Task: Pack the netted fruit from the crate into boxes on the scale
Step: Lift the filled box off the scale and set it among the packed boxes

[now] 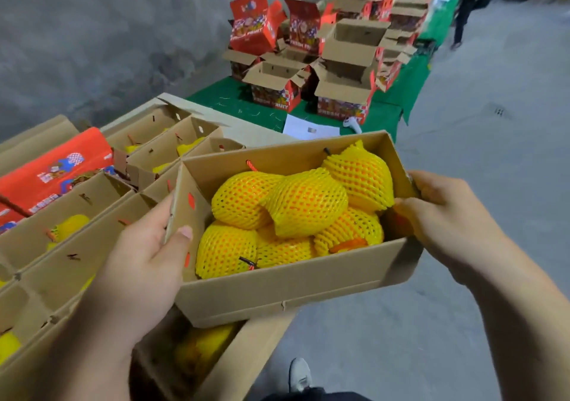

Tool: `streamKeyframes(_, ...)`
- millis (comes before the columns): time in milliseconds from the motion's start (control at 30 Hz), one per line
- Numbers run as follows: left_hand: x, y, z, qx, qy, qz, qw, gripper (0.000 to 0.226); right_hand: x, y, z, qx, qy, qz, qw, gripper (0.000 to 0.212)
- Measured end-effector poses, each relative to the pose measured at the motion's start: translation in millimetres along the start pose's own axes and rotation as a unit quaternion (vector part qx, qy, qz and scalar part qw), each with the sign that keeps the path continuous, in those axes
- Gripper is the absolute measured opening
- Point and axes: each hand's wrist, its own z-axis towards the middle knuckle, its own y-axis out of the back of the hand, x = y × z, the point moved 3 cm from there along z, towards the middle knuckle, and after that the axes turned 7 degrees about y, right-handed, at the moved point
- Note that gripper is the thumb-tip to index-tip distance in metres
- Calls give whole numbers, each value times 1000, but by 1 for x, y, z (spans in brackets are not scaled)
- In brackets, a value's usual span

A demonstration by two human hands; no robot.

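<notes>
Box in hand: open brown cardboard tray box (277, 286) full of orange fruit in yellow foam netting (296, 212), held up off any surface, above the near right corner of the big brown divided carton (80, 265). I've got my left hand (138, 265) clamped on the tray's left end wall, thumb over the rim, fingers underneath. My right hand (450, 224) grips the right end wall, fingertips curled over the edge, just touching the nearest netted fruit.

Progress, as I judge it: this tray looks full, roughly six or seven fruit, stacked in two layers. No scale visible anywhere here, so I can't tell whether it has been weighed. The divided carton shows a few yellow netted fruit in several compartments, so stock is left to pack. A red printed box lid (52, 169) lies on the carton's far left side.

On the green-covered table (265, 113) beyond, many red printed fruit boxes with open flaps (342, 92) stand empty, towards its far edge. Plenty left to fill. White paper sheet (308, 127) lies at the table's near edge.
</notes>
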Motion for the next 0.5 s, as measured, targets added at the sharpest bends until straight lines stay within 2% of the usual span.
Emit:
streamKeyframes(133, -33, -26, 72, -26, -2, 19, 999, 51, -15, 9, 77, 5, 4, 28, 1000, 37)
streamKeyframes(300, -69, -64, 164, -4, -9, 42, 999, 52, -51, 17, 177, -14, -43, 67, 997, 40)
streamKeyframes(500, -114, -113, 327, -35, -24, 102, 994, 49, -90, 26, 325, -28, -70, 120, 990, 32)
